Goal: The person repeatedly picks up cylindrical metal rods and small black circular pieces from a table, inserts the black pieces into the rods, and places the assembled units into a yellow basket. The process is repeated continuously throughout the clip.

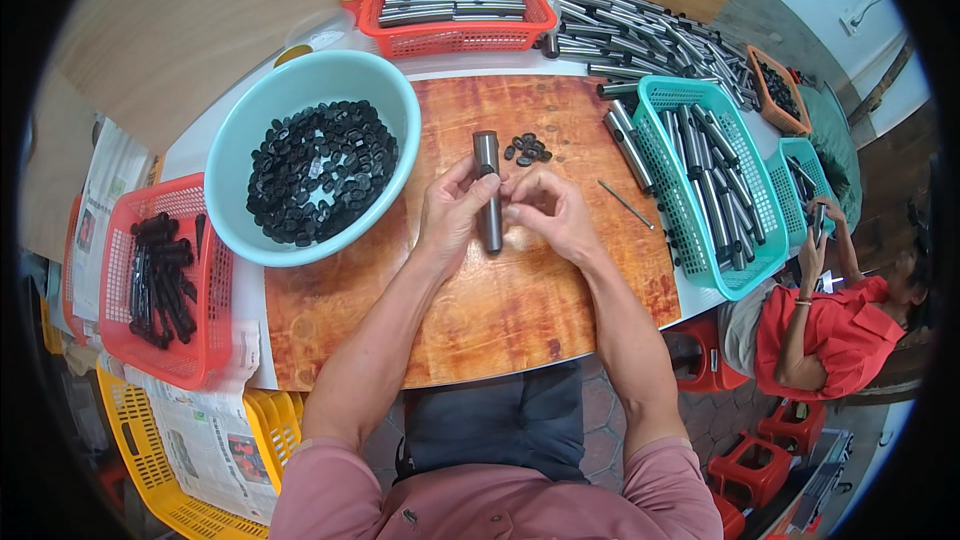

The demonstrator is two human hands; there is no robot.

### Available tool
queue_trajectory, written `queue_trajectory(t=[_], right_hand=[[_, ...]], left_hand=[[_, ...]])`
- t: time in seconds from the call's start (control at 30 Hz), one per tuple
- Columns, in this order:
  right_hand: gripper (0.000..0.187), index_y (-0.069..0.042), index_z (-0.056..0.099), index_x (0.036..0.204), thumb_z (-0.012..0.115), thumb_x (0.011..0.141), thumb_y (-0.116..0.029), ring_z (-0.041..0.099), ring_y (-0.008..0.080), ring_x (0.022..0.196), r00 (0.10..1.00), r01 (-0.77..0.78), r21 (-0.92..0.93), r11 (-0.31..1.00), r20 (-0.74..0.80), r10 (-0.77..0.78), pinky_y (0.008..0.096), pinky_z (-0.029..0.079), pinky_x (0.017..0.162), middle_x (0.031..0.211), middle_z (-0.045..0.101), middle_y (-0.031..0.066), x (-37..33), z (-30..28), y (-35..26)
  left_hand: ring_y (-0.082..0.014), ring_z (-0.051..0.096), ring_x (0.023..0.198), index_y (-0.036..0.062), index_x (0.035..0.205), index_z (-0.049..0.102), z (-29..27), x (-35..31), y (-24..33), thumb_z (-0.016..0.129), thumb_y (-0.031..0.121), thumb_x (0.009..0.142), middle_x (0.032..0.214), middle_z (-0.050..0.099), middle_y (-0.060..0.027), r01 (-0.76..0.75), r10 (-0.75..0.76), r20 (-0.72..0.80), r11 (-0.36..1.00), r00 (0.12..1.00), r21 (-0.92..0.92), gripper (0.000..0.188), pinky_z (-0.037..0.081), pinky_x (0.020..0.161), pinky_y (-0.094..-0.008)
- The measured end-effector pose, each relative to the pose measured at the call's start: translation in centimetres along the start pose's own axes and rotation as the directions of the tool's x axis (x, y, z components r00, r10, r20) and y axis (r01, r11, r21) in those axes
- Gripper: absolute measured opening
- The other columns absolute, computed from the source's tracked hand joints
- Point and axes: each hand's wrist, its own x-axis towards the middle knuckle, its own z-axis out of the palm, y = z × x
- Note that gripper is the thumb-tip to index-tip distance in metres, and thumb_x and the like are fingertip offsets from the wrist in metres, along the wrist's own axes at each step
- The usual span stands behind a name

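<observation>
A dark metal tube (491, 210) stands nearly lengthwise away from me over the wooden board (400, 325). My left hand (452, 205) is wrapped round its left side, thumb laid across it below a small dark spot near the far end. Close against the tube's right side is my right hand (552, 212), its thumb and fingertips pinched together; whatever may be between them is hidden. Just beyond that hand lies a small pile of black oval plastic pieces (527, 149). A thin metal rod (626, 204) rests on the board to the right.
A light-blue basin (225, 155) of black pieces stands left, beside a red basket (112, 310) of black parts. Tubes fill a red basket (470, 38) behind and a teal basket (668, 90) at right; more tubes (640, 30) are heaped beyond. A co-worker in red (835, 340) sits far right.
</observation>
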Motion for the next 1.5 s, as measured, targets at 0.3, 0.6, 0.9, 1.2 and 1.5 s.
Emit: queue_trajectory(t=[0.3,0.6,0.9,1.2,1.5], right_hand=[[0.031,0.001,0.064,0.123,0.072,0.096,-0.011,0.062,0.0085,0.079,0.982,0.117,0.079,0.99,-0.161,-0.103,0.0259,0.05,0.072,0.093,0.066,0.0014,0.2,-0.5,-1.3],[0.029,0.001,0.064,0.121,0.073,0.095,-0.008,0.062,0.0085,0.074,0.983,0.132,0.15,0.98,-0.149,-0.109,0.0254,0.05,0.068,0.09,0.066,0.0019,0.2,-0.5,-1.2],[0.024,-0.002,0.069,0.106,0.078,0.085,0.002,0.06,0.0072,0.067,0.845,0.372,-0.452,0.811,-0.196,-0.497,0.0243,0.05,0.058,0.087,0.066,0.0041,0.0,0.5,0.0],[0.023,-0.001,0.066,0.105,0.079,0.085,0.0,0.066,0.0082,0.073,0.86,0.292,-0.413,0.863,-0.281,-0.426,0.0259,0.055,0.062,0.087,0.07,0.005,0.3,1.8,0.2],[0.022,0.0,0.067,0.105,0.078,0.086,0.0,0.067,0.0084,0.077,0.894,0.221,-0.289,0.931,-0.321,-0.312,0.0251,0.053,0.067,0.087,0.072,0.0045,0.3,1.8,0.2]], left_hand=[[-0.0123,0.066,0.078,-0.001,0.138,0.059,1.6,-1.3,0.1,0.068,0.02,0.102,0.104,0.069,-0.0075,0.044,-0.085,0.169,0.97,0.982,0.237,0.043,0.056,0.071,-0.0272],[-0.01,0.065,0.078,-0.0007,0.14,0.058,1.2,-1.3,-0.2,0.063,0.027,0.107,0.104,0.07,-0.0074,0.093,-0.14,0.194,0.968,0.971,0.232,0.043,0.055,0.072,-0.025],[-0.0092,0.068,0.09,-0.0006,0.152,0.049,1.5,-1.2,-0.3,0.065,0.004,0.102,0.114,0.07,-0.0055,-0.013,0.008,0.014,0.925,1.0,0.38,0.053,0.056,0.078,-0.0245],[-0.0229,0.067,0.117,0.0008,0.154,0.047,1.5,-0.7,-2.2,0.067,-0.001,0.093,0.132,0.065,-0.0179,-0.275,0.304,0.047,0.774,0.952,0.571,0.064,0.054,0.097,-0.0352],[-0.0235,0.066,0.118,-0.0002,0.154,0.046,1.7,-0.6,-2.3,0.068,0.0,0.093,0.134,0.063,-0.0184,-0.256,0.275,0.032,0.835,0.961,0.487,0.066,0.055,0.096,-0.0352]])
